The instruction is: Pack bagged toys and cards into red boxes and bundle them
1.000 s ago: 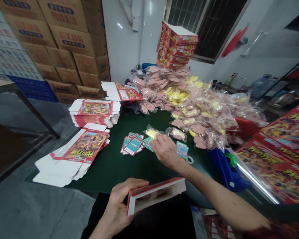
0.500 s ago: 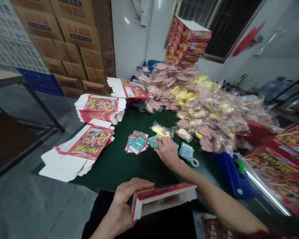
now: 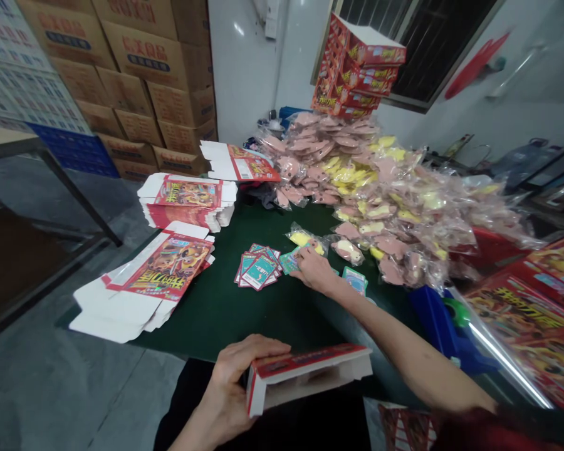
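My left hand grips an open red carton by its left end, near the table's front edge, its open white-edged side facing me. Farther in, my right hand has its fingers closed on a green card; whether more cards lie beneath it I cannot tell. Just left of that is a fanned pile of teal cards with red borders. Behind the fingers are a bagged yellow-and-pink piece and a bagged pink-and-cream piece. More green-edged cards lie partly behind my right forearm.
Flattened red-and-white cartons and a carton stack line the left side. A large heap of bagged pink and yellow pieces fills the back. At right stand a blue tape dispenser and red boxes.
My right hand has moved slightly, and its fingers have drawn together on the green card. The left hand keeps the carton in place. The view has shifted a little.
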{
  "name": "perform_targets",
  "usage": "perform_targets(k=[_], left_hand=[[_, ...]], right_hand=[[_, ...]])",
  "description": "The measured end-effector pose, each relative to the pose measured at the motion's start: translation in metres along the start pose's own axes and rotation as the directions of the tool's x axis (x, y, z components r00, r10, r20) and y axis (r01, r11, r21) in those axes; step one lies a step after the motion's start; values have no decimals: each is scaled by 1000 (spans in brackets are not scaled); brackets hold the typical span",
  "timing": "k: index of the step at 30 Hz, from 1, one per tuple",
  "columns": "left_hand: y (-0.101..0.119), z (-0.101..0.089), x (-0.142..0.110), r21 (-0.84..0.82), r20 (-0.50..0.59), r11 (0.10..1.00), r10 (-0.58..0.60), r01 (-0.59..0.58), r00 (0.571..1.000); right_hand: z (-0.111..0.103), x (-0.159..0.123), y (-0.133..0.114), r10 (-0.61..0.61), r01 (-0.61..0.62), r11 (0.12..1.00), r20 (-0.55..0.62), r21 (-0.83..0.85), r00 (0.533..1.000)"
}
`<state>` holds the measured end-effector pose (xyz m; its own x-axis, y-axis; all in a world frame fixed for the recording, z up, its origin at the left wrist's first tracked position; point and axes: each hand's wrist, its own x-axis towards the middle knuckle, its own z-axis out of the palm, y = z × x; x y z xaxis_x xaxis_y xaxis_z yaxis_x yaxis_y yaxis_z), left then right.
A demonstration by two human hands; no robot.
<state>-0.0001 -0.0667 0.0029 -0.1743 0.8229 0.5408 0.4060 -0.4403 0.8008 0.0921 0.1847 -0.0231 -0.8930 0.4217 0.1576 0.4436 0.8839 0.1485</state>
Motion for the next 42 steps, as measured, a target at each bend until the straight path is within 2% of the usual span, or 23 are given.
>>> perform_targets(k=[7, 16, 19, 22, 25, 27, 33, 39, 42], left_hand=[[-1, 0, 1, -30, 12, 999, -39, 40, 999], [-6, -2, -1, -94, 80, 991, -86, 93, 993], [-7, -2, -2, -75, 107, 988, -128, 137, 986], [-7, -2, -2, -61, 106, 988, -132, 139, 986], [-4, -2, -2, -55, 81, 993, -103, 108, 991], [-3, -2, -1, -59, 64, 995, -81, 85, 995], [-3, -2, -3, -75, 53, 994, -75, 79, 996], [-6, -1, -8, -112, 79, 987, -111, 119, 991], [-6, -2, -7, -113, 92, 983, -133, 143, 987]], right_hand=[[1, 9, 33, -124, 110, 984, 87, 143, 989], [-12, 13, 47, -270, 235, 935, 106, 266, 957], [-10, 8, 39, -219, 194, 954, 88, 230, 972], [1, 1, 18, -68, 66, 987, 12, 146, 998], [14, -7, -1, 49, -42, 995, -79, 92, 996], [20, -10, -6, 73, -63, 994, -117, 84, 990], [24, -16, 6, 48, -25, 992, -193, 121, 980], [21, -15, 22, -134, 167, 971, -183, 174, 974], [16, -13, 28, -174, 206, 961, -178, 185, 969]])
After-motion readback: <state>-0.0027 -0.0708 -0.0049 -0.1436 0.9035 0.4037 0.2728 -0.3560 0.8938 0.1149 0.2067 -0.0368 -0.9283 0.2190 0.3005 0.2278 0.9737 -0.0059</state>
